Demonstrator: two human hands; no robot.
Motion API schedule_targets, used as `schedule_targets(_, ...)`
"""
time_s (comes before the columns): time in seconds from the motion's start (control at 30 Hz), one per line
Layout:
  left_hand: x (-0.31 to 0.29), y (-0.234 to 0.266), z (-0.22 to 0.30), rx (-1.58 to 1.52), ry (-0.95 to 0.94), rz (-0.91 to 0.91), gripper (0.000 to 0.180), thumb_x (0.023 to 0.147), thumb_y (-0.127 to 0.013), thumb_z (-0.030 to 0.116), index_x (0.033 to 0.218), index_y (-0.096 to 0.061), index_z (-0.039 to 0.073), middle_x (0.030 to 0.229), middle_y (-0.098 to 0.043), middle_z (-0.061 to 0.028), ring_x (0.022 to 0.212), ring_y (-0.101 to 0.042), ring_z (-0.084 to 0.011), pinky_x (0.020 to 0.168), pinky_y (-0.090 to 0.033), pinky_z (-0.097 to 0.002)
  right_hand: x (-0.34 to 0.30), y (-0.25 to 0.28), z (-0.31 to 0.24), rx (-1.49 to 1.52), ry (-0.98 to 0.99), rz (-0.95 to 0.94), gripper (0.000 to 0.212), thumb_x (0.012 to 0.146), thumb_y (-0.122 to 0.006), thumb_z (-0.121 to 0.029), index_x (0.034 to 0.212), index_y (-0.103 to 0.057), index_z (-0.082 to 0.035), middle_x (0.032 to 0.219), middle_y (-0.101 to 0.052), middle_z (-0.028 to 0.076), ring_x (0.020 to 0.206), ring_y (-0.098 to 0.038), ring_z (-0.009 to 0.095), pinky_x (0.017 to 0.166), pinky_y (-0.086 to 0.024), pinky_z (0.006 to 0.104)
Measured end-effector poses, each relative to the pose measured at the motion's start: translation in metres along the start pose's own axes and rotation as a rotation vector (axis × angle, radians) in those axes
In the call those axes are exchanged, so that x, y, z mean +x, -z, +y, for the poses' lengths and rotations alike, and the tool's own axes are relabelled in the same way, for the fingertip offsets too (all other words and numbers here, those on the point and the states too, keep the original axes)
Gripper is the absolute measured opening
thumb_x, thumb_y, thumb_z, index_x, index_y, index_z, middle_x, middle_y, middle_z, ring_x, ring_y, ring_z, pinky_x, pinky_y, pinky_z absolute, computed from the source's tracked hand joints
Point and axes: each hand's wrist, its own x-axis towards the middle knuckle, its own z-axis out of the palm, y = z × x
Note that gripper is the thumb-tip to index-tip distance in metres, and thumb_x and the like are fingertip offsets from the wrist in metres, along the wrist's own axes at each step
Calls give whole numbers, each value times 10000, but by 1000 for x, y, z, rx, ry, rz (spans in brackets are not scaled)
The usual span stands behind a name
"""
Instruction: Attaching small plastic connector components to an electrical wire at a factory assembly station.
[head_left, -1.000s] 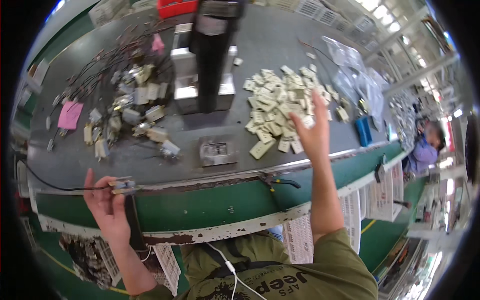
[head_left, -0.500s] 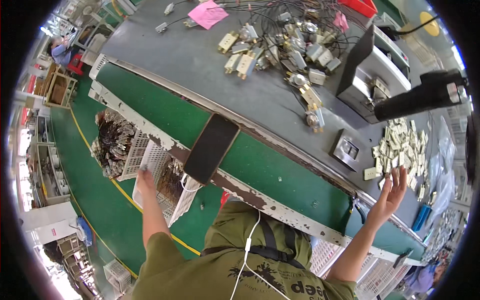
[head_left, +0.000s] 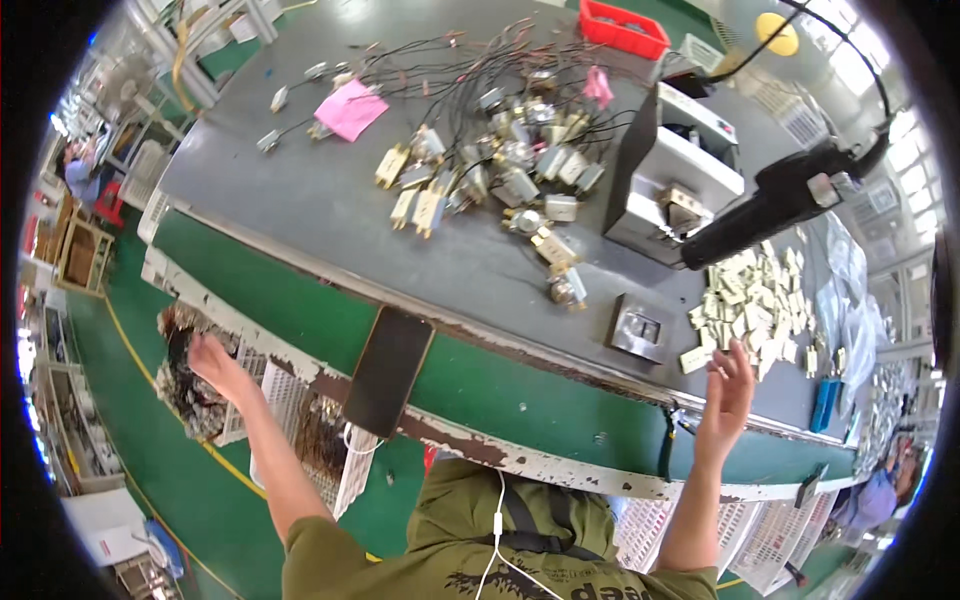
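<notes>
My left hand point(head_left: 214, 366) reaches over a bundle of dark wires with pale ends point(head_left: 196, 400) in a white crate at the left; its foreshortened fingers look apart, with nothing visible in them. My right hand point(head_left: 730, 400) is raised at the table's front edge, palm turned inward, fingers apart and slightly bent, holding nothing. Just beyond its fingertips lies a pile of cream rectangular plastic pieces point(head_left: 755, 300). A metal block with a square recess point(head_left: 640, 328) sits left of that hand. Behind it stands a grey box-shaped machine point(head_left: 640, 190) with a cream piece in its front.
Wired metal-and-cream connectors point(head_left: 520, 170) lie heaped mid-table beside a pink sheet point(head_left: 350, 109). A black cylindrical tool point(head_left: 760, 220) slants past the machine. A phone point(head_left: 388, 370) bridges the green ledge. A red tray point(head_left: 622, 32) and a blue object point(head_left: 826, 404) lie farther off.
My left hand has moved left and outward, from the nearer white crate to the wire bundle. My right hand stays near the cream pile, its fingers more bent. The whole view has shifted.
</notes>
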Motion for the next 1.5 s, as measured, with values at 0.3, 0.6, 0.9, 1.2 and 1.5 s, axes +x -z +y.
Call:
schedule_targets(0.3,-100,-158,240,114,-780,-830,456,802,-704,158,1211,-520,73,1259,-521,-158,1199,-487,-353,1011,-394,-419,5,-41,-38,17,133,-344,342,878,-540,94,1208,-551,6,1310,-514,179,1012,-622,219,874,-509,323)
schedule_targets(0.6,-156,-93,301,112,-459,-1276,387,808,-689,159,1114,-490,34,1027,-537,-146,938,-600,-302,798,-488,-375,-5,-46,-61,209,-49,-809,416,886,-585,3,1295,-532,-50,1206,-604,142,1076,-616,252,926,-490,347)
schedule_targets(0.9,-193,-99,313,54,-806,-1381,479,824,-673,178,1228,-483,4,1051,-511,-155,900,-587,-331,742,-510,-400,19,-126,-68,1030,-744,-770,561,1032,-440,-243,1510,-195,-82,1271,-490,80,1115,-551,171,981,-482,370)
schedule_targets(1.2,-164,-179,263,205,-1122,-1098,385,915,-586,248,1259,-561,77,1432,-436,-116,1376,-315,-342,1157,-192,-501,10,-86,-87,1153,-786,-792,283,1029,-431,-219,1239,-459,-31,1023,-589,105,774,-607,151,659,-503,285)
schedule_targets(1.5,-131,-171,271,-1361,741,-1572,646,868,-563,99,1461,-308,65,1408,-487,-97,1269,-506,-240,1070,-393,-484,-30,6,-65,503,-498,-908,335,987,-510,-239,1206,-494,14,960,-610,113,817,-610,156,731,-504,294)
